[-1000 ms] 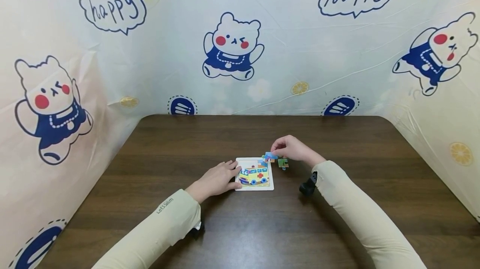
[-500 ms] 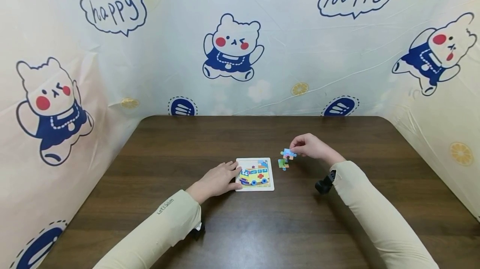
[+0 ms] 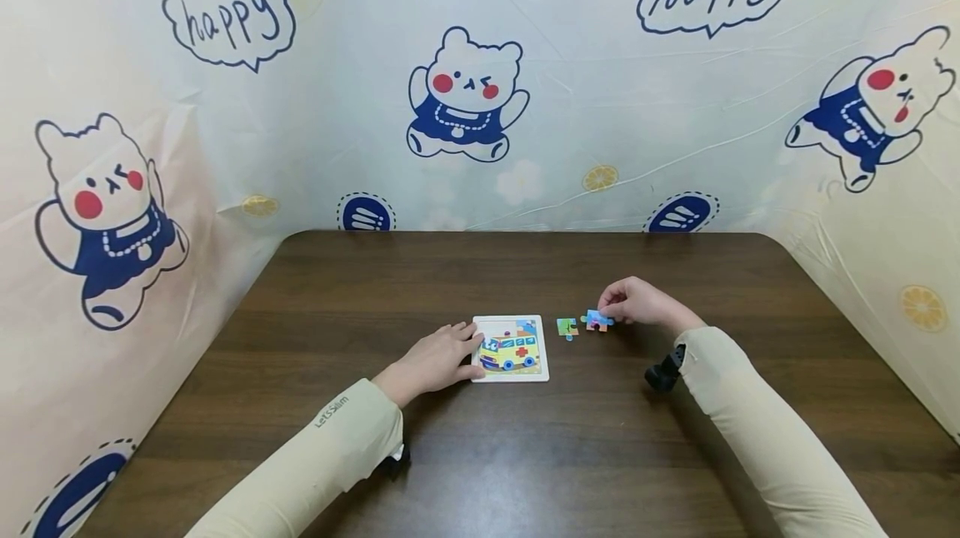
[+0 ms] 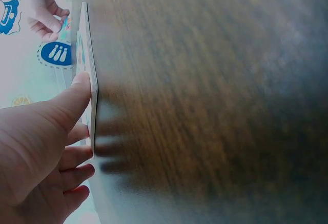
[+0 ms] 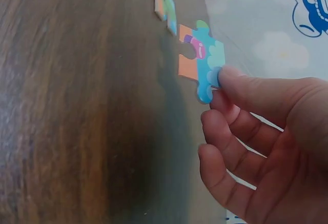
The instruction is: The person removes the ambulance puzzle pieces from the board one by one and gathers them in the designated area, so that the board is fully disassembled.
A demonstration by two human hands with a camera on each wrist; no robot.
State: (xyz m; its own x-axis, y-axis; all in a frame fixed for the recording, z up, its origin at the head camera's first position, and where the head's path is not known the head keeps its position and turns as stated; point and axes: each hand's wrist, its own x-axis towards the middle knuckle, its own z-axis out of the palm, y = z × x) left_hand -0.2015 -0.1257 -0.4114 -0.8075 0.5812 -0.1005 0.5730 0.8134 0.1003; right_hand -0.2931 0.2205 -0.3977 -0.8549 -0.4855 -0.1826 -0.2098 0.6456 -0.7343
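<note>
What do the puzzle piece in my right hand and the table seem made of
Puzzle piece: perhaps cardboard or thin wood, smooth printed finish, since it's flat and cleanly cut. Table: wood or laminate, satin, from its brown grain and soft reflections.

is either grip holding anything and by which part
The right grip pinches the blue puzzle piece by its edge opposite the notched orange side. The left grip rests on the left edge of the puzzle tray.
</note>
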